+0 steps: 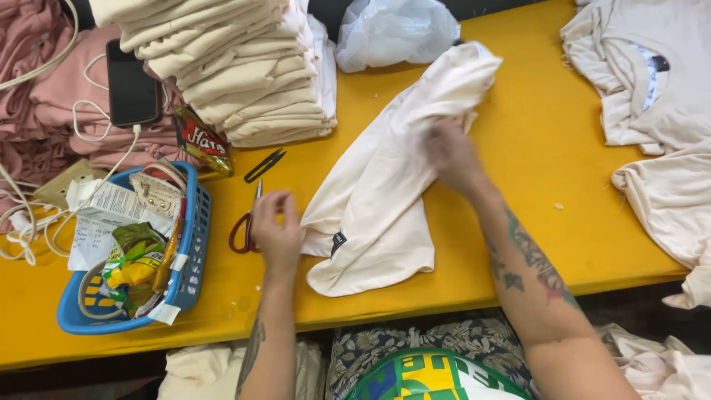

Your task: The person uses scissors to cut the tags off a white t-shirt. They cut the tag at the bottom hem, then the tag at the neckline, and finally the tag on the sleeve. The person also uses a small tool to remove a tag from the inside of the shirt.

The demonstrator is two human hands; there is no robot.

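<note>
1. Working a cream garment (374, 200) on a yellow table (541, 141), mid-handling: right hand (452, 157) bunching the upper fabric, fingers closed into the cloth; left hand (278, 233) resting at the garment's lower left edge, just beside red-handled scissors (248, 218), fingers curled but gripping nothing visible, blur making it hard to tell for certain.

2. Judging the step as straightening or inspecting the piece, likely calling next for a firm hold at both ends and a smooth pull flat.

3. Lying crumpled and diagonal across the table's middle, top end twisted toward a clear plastic bag (396, 30), a small dark tag (338, 241) showing near the lower hem.

4. Surrounding the work: a tall stack of folded cream garments (244, 67) behind, small black snips (264, 164) in front of it, a blue basket (194, 244) of clutter at left, loose cream pieces (659, 111) waiting at right.
</note>
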